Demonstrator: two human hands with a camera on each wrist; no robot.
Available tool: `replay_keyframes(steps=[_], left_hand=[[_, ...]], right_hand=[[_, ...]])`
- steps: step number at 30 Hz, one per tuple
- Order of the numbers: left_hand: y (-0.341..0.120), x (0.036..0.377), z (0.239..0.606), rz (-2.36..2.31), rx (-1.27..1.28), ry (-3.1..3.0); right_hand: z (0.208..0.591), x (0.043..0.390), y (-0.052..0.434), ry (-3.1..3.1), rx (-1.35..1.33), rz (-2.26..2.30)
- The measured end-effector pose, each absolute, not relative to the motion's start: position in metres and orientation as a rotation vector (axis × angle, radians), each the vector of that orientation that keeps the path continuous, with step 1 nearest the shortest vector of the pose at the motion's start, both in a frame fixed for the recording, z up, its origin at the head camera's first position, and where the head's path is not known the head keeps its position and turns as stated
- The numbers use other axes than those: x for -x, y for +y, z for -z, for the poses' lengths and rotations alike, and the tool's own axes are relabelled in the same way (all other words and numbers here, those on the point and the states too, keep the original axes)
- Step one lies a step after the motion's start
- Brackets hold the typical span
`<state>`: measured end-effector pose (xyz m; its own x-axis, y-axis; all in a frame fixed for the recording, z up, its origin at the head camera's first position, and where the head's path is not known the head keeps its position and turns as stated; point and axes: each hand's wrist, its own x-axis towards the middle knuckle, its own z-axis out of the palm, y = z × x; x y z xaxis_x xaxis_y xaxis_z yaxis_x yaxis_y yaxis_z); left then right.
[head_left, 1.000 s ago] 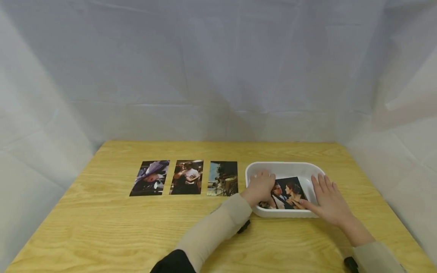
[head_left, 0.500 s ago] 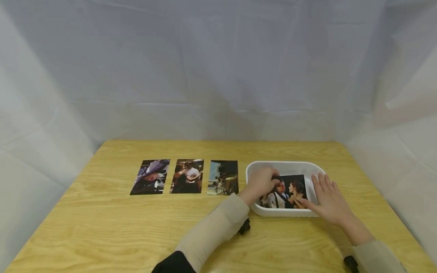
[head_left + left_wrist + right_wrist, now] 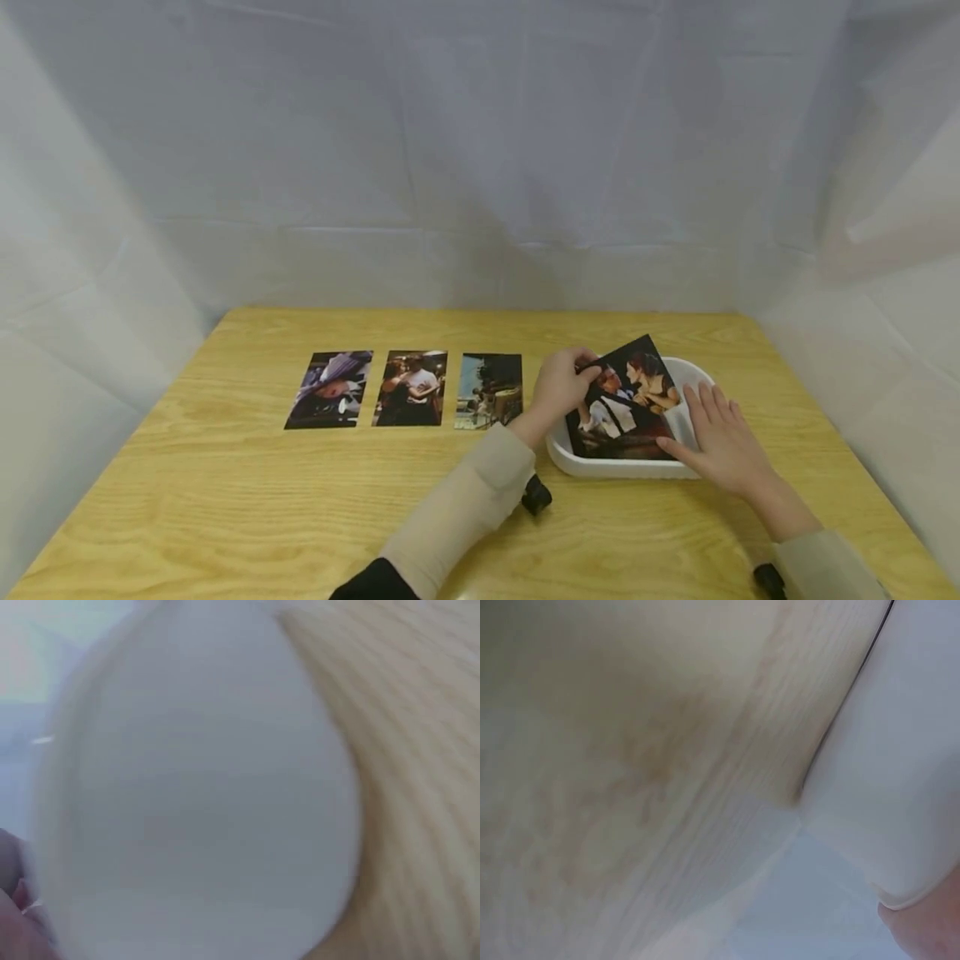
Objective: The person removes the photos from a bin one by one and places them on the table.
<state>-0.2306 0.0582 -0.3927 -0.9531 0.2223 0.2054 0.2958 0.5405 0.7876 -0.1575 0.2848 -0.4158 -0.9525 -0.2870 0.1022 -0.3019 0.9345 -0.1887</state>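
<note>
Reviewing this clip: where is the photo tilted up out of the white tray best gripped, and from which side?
Probably its raised far-left edge, from the left, where the left hand pinches the photo. That edge stands above the white tray rim; the near edge stays inside.

Three photos in a row — on the wooden table.

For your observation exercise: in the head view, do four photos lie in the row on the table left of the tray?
No: three photos lie there; the left hand holds a fourth.
</note>
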Motion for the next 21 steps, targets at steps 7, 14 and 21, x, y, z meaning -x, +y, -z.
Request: replay_keyframes(steps=[7,14,21], left_hand=[[0.027,0.232,0.375,1.778,0.274,-2.533],[-0.021,0.220,0.371,2.378,-0.023,-2.324],[-0.067,0.189,0.376,2.576,-0.187,-2.256]], right_hand=[[0.416,0.158,0.284,-2.984,-0.460,-0.314],[0.416,0.158,0.283,-2.991,-0.457,-0.329],[0.416,0.159,0.285,-2.979,-0.477,-0.318]])
